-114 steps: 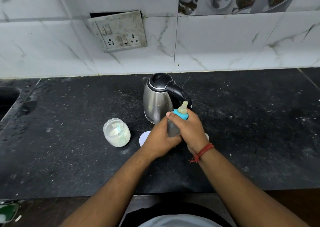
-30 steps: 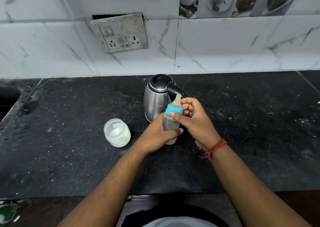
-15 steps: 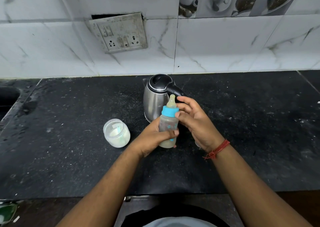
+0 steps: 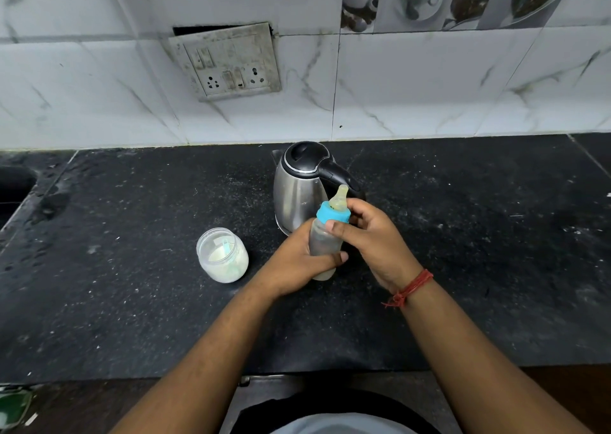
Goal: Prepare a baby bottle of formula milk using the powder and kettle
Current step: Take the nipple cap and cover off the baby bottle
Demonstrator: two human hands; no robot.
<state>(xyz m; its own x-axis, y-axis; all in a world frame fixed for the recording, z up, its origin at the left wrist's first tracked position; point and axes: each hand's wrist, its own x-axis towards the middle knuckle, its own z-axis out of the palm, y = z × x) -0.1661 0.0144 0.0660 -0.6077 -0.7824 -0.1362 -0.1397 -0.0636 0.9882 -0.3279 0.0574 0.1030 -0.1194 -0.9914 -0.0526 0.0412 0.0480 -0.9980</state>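
Observation:
A clear baby bottle (image 4: pixel 322 241) with a blue collar and a pale teat stands upright above the black counter, a little milky liquid at its bottom. My left hand (image 4: pixel 297 261) grips its lower body from the left. My right hand (image 4: pixel 370 235) pinches the blue collar, thumb in front and fingers behind. Just behind the bottle stands a steel kettle (image 4: pixel 297 188) with a black lid and handle. To the left is an open glass jar of white powder (image 4: pixel 222 254) with a pale scoop inside.
The black stone counter (image 4: pixel 132 301) runs across the view with a tiled wall behind it. A switch and socket plate (image 4: pixel 228 63) hangs on the wall. A sink (image 4: pixel 13 185) sits at the far left edge.
The bottle has come up off the counter since the earliest frame. My right hand loosened off the collar half a second ago and now pinches it again.

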